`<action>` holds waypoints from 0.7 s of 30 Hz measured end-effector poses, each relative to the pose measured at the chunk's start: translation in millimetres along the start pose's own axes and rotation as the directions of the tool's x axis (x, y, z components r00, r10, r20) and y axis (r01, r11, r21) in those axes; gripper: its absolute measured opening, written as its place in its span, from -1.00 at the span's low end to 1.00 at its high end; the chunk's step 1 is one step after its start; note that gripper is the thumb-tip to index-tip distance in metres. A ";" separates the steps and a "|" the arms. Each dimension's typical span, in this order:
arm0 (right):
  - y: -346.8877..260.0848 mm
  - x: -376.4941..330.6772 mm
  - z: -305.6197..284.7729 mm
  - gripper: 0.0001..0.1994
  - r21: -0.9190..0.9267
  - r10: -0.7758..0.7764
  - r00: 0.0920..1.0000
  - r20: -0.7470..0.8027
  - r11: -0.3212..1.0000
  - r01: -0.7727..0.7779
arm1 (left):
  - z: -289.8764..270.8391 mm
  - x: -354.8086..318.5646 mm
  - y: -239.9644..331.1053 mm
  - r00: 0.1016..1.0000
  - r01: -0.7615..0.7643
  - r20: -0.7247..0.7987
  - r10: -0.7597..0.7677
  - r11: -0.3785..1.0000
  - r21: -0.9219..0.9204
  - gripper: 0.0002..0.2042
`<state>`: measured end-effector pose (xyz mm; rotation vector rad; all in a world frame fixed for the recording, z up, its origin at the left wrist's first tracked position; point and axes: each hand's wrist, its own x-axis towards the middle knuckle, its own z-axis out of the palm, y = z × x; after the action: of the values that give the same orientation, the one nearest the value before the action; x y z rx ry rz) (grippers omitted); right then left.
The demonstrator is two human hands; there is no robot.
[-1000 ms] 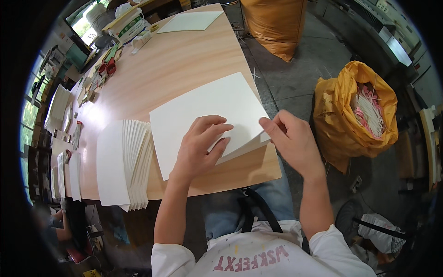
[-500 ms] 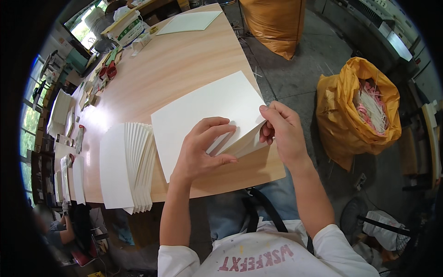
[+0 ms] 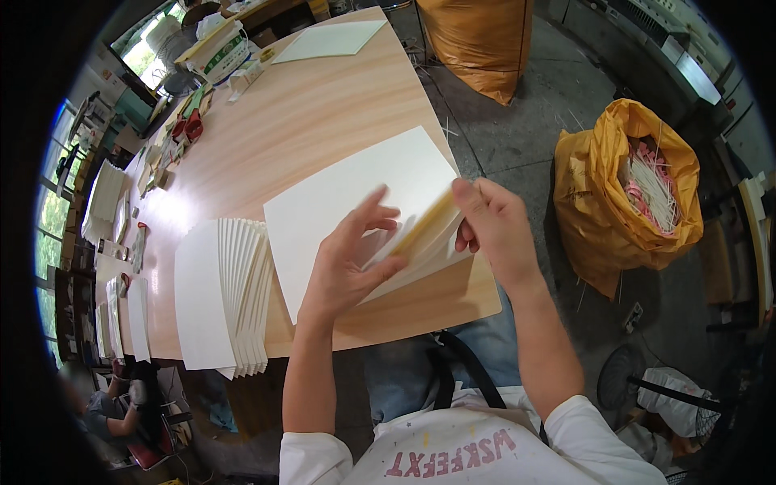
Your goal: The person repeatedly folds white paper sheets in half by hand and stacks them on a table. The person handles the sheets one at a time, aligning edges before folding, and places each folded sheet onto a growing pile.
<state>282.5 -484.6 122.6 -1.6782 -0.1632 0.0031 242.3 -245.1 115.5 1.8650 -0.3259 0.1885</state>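
A large white sheet lies at an angle near the table's right front corner. My right hand pinches the right end of a raised white flap, thumb on top and fingers curled below. Along that flap runs a yellowish edge, smeared by motion. My left hand hovers over the sheet, fingers and thumb spread, its thumb tip close to the yellowish edge. Whether that thumb touches it I cannot tell. Left of the sheet stands a fanned stack of white folded pieces.
Red-handled scissors and small tools lie along the table's left side. Another white sheet rests at the far end. A yellow sack of paper strips stands on the floor at right. Far lower left, another person sits.
The flap's edge has swung upward and now shows yellowish. My left fingers have opened wider, and my right hand keeps its pinch at nearly the same place.
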 end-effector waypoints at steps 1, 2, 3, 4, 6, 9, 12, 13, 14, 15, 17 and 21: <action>5.2 0.0 2.0 -0.56 -0.129 -0.087 0.996 -0.031 0.988 0.083 | 2.0 0.2 0.9 1.000 -0.001 -0.020 0.001 1.000 0.004 -0.45; 5.0 0.3 2.9 -0.56 -0.192 -0.128 0.991 -0.028 0.974 0.121 | 3.6 0.3 2.0 0.999 0.000 -0.040 0.001 1.000 0.010 -0.46; 3.7 1.3 3.3 -0.56 -0.254 -0.169 0.985 -0.021 0.954 0.158 | 2.3 1.1 2.2 0.999 -0.036 -0.022 0.039 0.994 0.104 -0.48; 2.0 2.4 3.0 -0.56 -0.315 -0.209 0.978 -0.012 0.929 0.194 | 0.3 1.1 2.1 0.998 -0.058 0.013 0.057 0.984 0.166 -0.48; -11.4 4.7 -4.9 -0.58 0.078 0.065 0.996 0.064 0.994 -0.070 | -6.0 -0.3 1.8 0.993 -0.096 0.092 0.074 0.962 0.257 -0.48; -14.8 4.7 -7.2 -0.59 0.284 0.171 0.975 0.140 0.937 -0.205 | -5.6 -0.2 0.5 0.990 -0.106 0.116 0.081 0.967 0.233 -0.47; -12.2 3.7 -5.7 -0.58 0.298 0.166 0.978 0.124 0.934 -0.196 | -4.6 -0.1 -10.2 0.990 -0.120 0.097 0.106 0.982 0.144 -0.46; -11.9 3.2 -5.2 -0.58 0.300 0.167 0.979 0.115 0.934 -0.195 | -5.2 -0.2 -12.8 0.989 -0.128 0.092 0.117 0.985 0.113 -0.46; -12.3 2.6 -5.7 -0.58 0.287 0.169 0.978 0.120 0.937 -0.197 | -5.8 0.0 -12.8 0.990 -0.114 0.095 0.103 0.987 0.110 -0.48; -13.6 1.9 -6.5 -0.57 0.273 0.172 0.977 0.124 0.941 -0.200 | -6.5 0.1 -12.4 0.991 -0.100 0.098 0.090 0.989 0.107 -0.49; -11.4 -0.5 -8.9 -0.58 0.164 0.125 0.992 0.036 0.978 -0.129 | -6.8 0.6 -11.1 0.993 -0.071 0.098 0.061 0.992 0.100 -0.51; 14.6 -19.6 -6.2 -0.69 -0.404 -0.381 0.896 -0.228 0.874 0.269 | -6.5 -2.1 -9.4 0.996 -0.030 0.092 0.020 0.994 0.108 -0.50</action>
<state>265.2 -494.4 107.0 -1.9770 -0.2276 -0.5734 243.6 -236.0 108.4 1.9821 -0.4089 0.1412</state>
